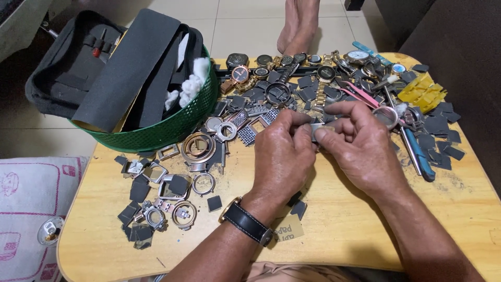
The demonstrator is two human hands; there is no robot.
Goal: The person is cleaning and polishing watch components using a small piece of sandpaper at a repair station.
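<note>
Pinched between thumbs and fingertips of left hand [284,151] and right hand [357,143]: a small grey metal piece [317,129], above the middle of the wooden table [339,219]. Just beyond the piece, dark sandpaper squares [313,89] and a row of watches [282,65]. Far left of it, a green basket [172,125]; left and nearer, empty watch cases [198,146].

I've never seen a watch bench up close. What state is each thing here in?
Left hand: pinching small metal part.
Right hand: pinching the same part.
Green basket: full, holding dark sheets and cotton.
Black pouch: open.
Watch cases: loose, without straps.
Wristwatch: strapped on left wrist.
</note>
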